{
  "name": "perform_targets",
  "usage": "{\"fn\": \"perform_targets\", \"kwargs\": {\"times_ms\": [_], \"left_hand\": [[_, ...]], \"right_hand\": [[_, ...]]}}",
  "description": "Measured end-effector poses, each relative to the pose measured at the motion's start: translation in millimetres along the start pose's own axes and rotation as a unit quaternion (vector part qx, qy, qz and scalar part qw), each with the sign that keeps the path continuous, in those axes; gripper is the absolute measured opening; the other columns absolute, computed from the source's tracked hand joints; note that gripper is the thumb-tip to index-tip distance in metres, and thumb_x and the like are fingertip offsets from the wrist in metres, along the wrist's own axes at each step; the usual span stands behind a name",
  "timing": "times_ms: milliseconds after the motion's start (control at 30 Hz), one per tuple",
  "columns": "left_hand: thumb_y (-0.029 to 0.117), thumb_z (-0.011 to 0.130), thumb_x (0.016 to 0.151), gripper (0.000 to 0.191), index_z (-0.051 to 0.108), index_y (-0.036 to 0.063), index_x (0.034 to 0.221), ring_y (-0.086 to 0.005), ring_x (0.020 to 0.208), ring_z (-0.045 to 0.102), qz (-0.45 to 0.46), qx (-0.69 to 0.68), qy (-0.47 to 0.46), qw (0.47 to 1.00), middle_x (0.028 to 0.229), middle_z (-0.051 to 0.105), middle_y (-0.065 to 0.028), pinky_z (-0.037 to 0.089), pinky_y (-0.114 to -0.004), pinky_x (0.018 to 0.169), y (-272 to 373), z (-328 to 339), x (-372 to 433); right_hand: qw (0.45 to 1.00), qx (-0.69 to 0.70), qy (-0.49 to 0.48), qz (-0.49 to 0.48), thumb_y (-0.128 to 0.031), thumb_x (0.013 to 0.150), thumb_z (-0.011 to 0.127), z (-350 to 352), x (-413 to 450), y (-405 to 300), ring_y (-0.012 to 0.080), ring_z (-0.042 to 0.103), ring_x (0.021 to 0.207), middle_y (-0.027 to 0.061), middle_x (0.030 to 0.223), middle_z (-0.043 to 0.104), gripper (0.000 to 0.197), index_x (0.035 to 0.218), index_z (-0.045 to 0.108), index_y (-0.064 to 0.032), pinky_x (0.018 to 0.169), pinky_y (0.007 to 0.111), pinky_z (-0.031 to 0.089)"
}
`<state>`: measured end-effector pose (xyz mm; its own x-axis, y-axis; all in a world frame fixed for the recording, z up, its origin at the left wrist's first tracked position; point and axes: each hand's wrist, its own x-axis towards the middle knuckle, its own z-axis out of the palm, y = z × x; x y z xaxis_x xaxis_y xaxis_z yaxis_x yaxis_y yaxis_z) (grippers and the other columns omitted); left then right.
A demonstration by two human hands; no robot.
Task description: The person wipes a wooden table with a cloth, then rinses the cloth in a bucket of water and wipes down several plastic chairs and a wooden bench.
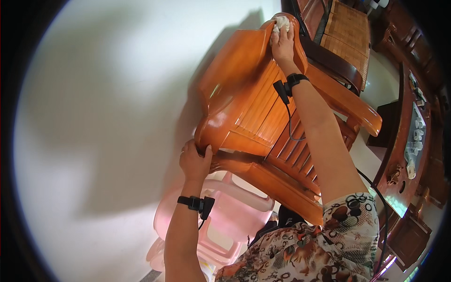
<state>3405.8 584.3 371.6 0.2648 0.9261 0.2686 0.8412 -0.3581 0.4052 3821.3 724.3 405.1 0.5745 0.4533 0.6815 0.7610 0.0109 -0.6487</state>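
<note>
Before me stands a glossy orange-brown wooden armchair (pixel 232 60) with a slatted seat (pixel 294 155) and a curved top rail. My left hand (pixel 195 160) grips the near end of the backrest, its thumb over the rounded corner. At the far upper corner of the backrest, my right hand (pixel 283 44) presses a pale crumpled cloth (pixel 282 23) against the wood. Its fingers lie over the cloth, hiding part of it. Each wrist wears a black strap with a small device and a cable.
A white wall (pixel 105 105) rises close behind the chair. Pink plastic chairs (pixel 239 215) stand below my left forearm. A dark wooden seat with a woven mat (pixel 345 31) adjoins the far armrest. To the right, a long wooden table (pixel 391 155) carries several small cups (pixel 418 134).
</note>
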Motion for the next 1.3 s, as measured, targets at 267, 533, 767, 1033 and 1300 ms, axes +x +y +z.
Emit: {"fn": "perform_targets", "kwargs": {"times_ms": [267,533,767,1033,1300], "left_hand": [[0.031,0.066,0.075,0.044,0.056,0.0003,0.105,-0.0367,0.089,0.058,0.048,-0.012,0.024,0.998,0.102,0.060,-0.0169,0.047,-0.046,0.075,16,2,5],[0.038,0.060,0.085,0.042,0.056,0.0004,0.103,-0.0353,0.084,0.058,0.046,-0.022,0.031,0.998,0.092,0.061,-0.0161,0.047,-0.044,0.071,2,6,6],[0.043,0.056,0.088,0.042,0.057,0.0010,0.095,-0.0354,0.079,0.058,0.046,-0.009,0.044,0.998,0.085,0.061,-0.0159,0.046,-0.045,0.068,-2,7,10],[0.042,0.057,0.087,0.041,0.057,0.0008,0.091,-0.0362,0.080,0.057,0.045,-0.020,0.046,0.998,0.083,0.060,-0.0162,0.046,-0.045,0.069,-6,12,12],[0.039,0.059,0.086,0.039,0.057,0.0014,0.096,-0.0348,0.084,0.058,0.054,-0.018,0.051,0.997,0.090,0.061,-0.0163,0.046,-0.044,0.072,-10,7,11]], "right_hand": [[0.979,0.052,-0.066,0.187,-0.036,0.092,0.046,9,-57,102,0.0505,0.032,0.126,0.0302,0.148,0.011,0.054,0.140,0.035,-0.0107,0.102,0.049,0.035],[0.977,0.205,-0.057,0.003,-0.014,0.091,0.051,-19,-230,-81,0.0451,0.024,0.132,0.0326,0.145,0.011,0.040,0.127,0.046,0.0030,0.107,0.041,0.026],[0.932,0.271,-0.241,-0.022,-0.005,0.082,0.054,-40,-358,-115,0.0403,0.037,0.117,0.0269,0.127,0.027,0.040,0.121,0.046,0.0009,0.098,0.041,0.035],[0.883,0.231,-0.264,0.311,0.006,0.071,0.057,-27,-332,-64,0.0349,0.051,0.101,0.0204,0.107,0.046,0.045,0.114,0.045,-0.0015,0.088,0.040,0.045],[0.913,0.390,-0.038,0.110,0.004,0.066,0.058,-10,-202,-113,0.0334,0.046,0.111,0.0192,0.114,0.047,0.059,0.123,0.046,-0.0025,0.093,0.042,0.041]]}}
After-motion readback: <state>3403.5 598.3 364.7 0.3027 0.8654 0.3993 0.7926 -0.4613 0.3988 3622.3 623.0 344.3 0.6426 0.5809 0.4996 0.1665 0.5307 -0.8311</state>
